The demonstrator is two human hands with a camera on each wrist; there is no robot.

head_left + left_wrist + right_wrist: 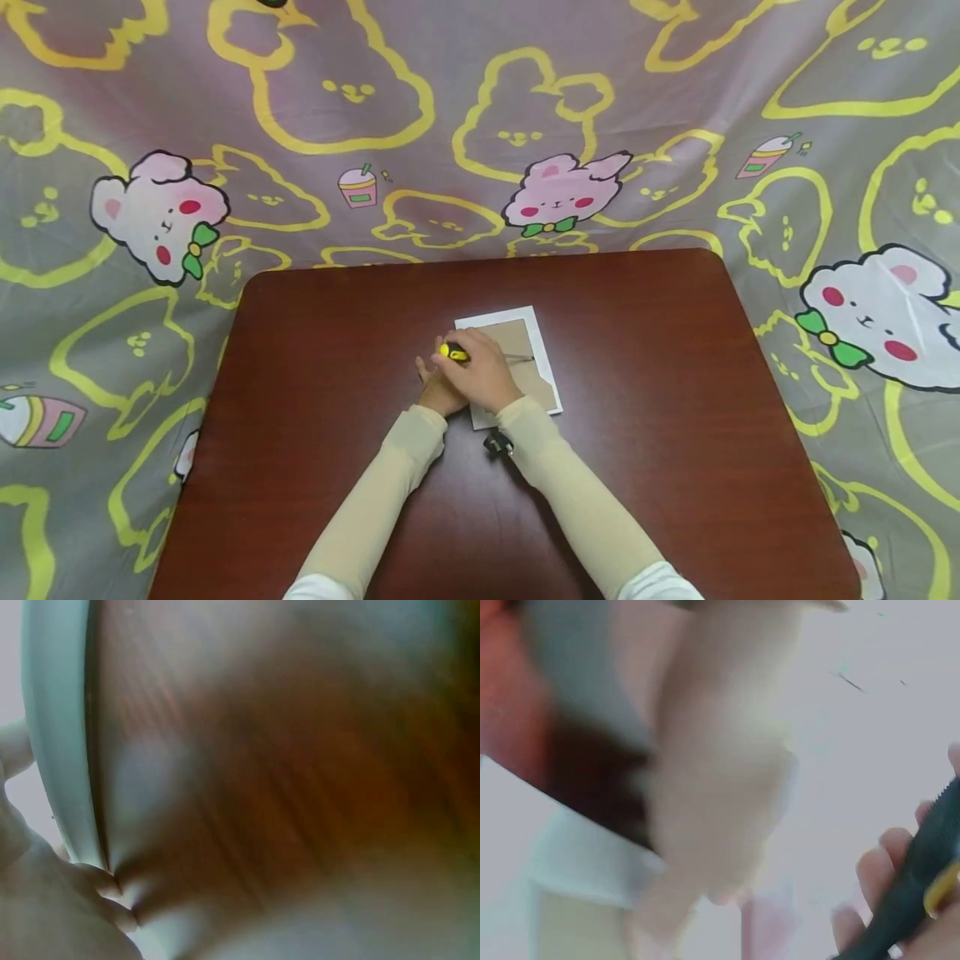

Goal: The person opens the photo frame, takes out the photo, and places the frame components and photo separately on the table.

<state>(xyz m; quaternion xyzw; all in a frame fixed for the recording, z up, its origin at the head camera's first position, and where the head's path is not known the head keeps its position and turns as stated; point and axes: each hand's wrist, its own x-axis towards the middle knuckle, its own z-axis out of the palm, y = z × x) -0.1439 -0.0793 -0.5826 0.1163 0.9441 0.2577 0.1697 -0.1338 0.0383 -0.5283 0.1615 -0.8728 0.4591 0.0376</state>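
Note:
Near the table's middle lies a white-edged board [552,379] with a brown panel [513,333]. My right hand [483,371] grips the yellow-and-black handle [454,352] of a tool, whose thin dark shaft [519,357] points right over the panel. In the right wrist view, fingers curl round the black handle [919,870]. My left hand [444,395] is at the board's left side, partly beneath my right hand, its visible fingers spread. The left wrist view shows that hand [52,907] against a pale edge [64,735]; its full contact is hidden.
A small black object [498,443] is beside the right sleeve, below the board. The reddish-brown table [322,358] extends around the board, with patterned cloth [442,108] hanging behind it and at both sides. Much of both wrist views is blurred.

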